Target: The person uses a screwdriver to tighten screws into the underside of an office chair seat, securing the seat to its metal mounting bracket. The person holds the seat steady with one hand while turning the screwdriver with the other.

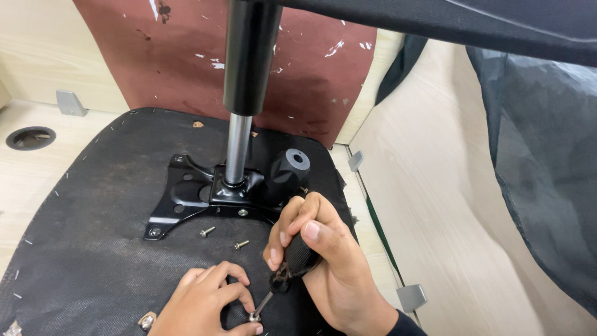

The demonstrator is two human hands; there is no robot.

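Right hand (323, 255) grip clamped on ribbed black screwdriver (292, 264); left hand (208, 302) pinches steel screw (255, 317)

The screwdriver (293, 261) in my right hand (323, 261) has a black ribbed handle and a bare silver shaft, and the screw (254, 317) at its tip, pinched by my left hand (208, 302), is shiny silver too. Everything under my grip is the seat underside (74, 249), dark charcoal fabric with a fine woven texture and little silver staples round the edge. Just above my knuckles: glossy black mounting plate (180, 199), black knob (288, 171), chrome column (237, 149) going into a black sleeve. Two loose silver screws (208, 231) between. Past that, a reddish-brown board (186, 62) with white chips, pale wood desk (37, 174).
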